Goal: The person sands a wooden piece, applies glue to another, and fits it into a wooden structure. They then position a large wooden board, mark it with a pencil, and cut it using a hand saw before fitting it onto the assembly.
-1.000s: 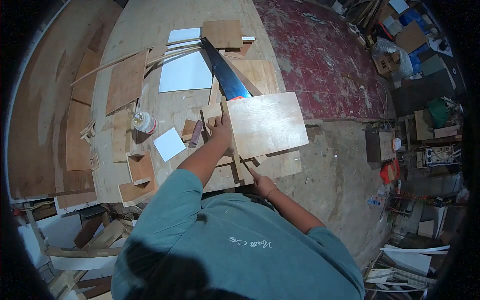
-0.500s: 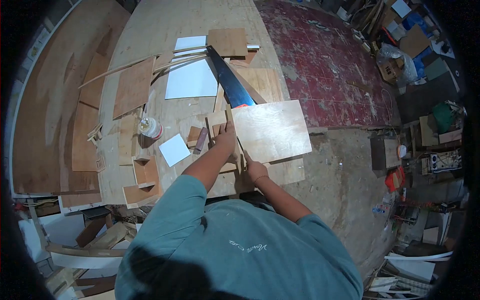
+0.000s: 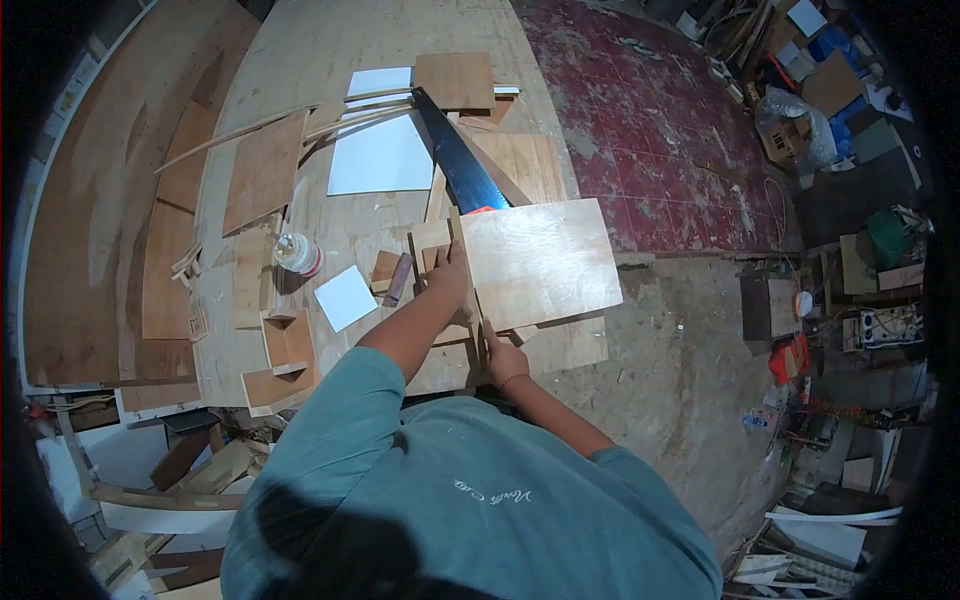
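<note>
My left hand is closed around a narrow wooden strip standing along the left edge of a pale plywood panel. At the strip's near end, my right hand presses in with its index finger stretched forward; its other fingers are curled and partly hidden. Beyond the panel lies a handsaw, its red handle mostly covered by the panel. Left of my left hand are a dark reddish block and a white square piece.
A glue bottle stands on the workbench at left, above an open wooden box piece. A white board, thin sticks and plywood pieces lie farther back. Right of the bench is floor.
My right hand has shifted slightly toward me and left along the strip's near end. My left hand stays on the strip; the panel and saw look nearly unchanged.
</note>
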Available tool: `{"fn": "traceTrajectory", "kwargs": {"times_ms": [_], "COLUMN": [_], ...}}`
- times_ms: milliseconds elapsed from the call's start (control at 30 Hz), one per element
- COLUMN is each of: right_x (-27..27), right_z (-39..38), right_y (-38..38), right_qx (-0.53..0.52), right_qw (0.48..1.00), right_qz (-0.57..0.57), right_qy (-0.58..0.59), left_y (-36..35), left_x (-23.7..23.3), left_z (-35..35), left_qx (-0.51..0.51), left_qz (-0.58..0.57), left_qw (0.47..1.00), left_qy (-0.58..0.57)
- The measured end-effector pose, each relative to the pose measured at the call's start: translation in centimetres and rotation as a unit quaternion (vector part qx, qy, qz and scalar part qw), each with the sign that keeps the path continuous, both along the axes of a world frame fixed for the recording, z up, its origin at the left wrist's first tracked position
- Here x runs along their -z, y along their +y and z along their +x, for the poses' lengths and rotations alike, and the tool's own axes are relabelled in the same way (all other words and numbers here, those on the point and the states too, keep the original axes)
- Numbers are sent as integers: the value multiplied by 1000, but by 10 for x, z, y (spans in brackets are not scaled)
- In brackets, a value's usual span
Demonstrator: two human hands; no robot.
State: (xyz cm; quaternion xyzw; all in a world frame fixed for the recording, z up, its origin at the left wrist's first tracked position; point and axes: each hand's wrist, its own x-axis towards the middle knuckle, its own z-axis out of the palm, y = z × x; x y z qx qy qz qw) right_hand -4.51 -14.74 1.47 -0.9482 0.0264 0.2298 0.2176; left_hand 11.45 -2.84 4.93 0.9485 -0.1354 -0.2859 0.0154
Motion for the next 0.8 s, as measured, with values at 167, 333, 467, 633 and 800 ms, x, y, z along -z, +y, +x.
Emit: {"fn": "traceTrajectory", "kwargs": {"times_ms": [167, 333, 467, 633, 800], "right_x": [0, -15, -24, -52, -87], "right_z": [-18, -32, -49, -61, 25], "right_y": [-2, -6, -15, -40, -33], "right_qx": [4, 4, -32, -66, 17], "right_qw": [1000, 999, 997, 991, 1000], "right_qz": [4, 7, 11, 27, 5], "right_qy": [6, 34, 67, 114, 7], "left_y": [2, 0, 0, 2, -1], "left_x": [11, -8, -9, -8, -6], "left_z": [0, -3, -2, -5, -1], "left_qx": [21, 19, 25, 35, 40], "left_qz": [25, 18, 26, 33, 28], "left_qw": [999, 999, 999, 999, 999], "left_qy": [-3, 21, 12, 12, 15]}}
